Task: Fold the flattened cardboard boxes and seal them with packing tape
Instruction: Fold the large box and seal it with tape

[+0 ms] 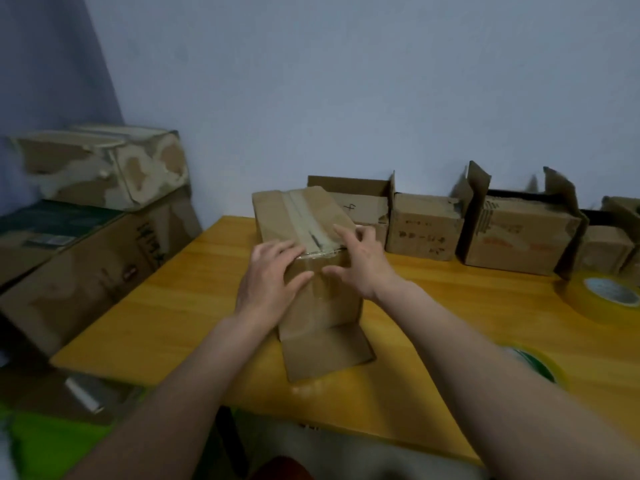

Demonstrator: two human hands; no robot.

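Nearest, tape roll (533, 367) on wooden table (180, 306), half hidden behind right forearm. Centre: cardboard box (322, 306) upright on table, bottom flap splayed toward viewer, tape strip (306, 221) along top seam. Left hand (268, 285) flat on near top edge, fingers straight. Right hand (362, 263) spread, fingertips on top. Second tape roll (609, 291) far right. Row of open boxes (485, 230) against wall.

Box (304, 237), frame centre: brown corrugated cardboard, matt, with a glossy clear tape strip (306, 220) along its top seam. Table (173, 306): yellow wood, smooth, slight sheen, grain visible. Tape rolls (606, 292), right edge: shiny translucent plastic. Row of boxes (519, 233) at the wall: matt cardboard, torn, scuffed. Wall (346, 81): matt painted surface.
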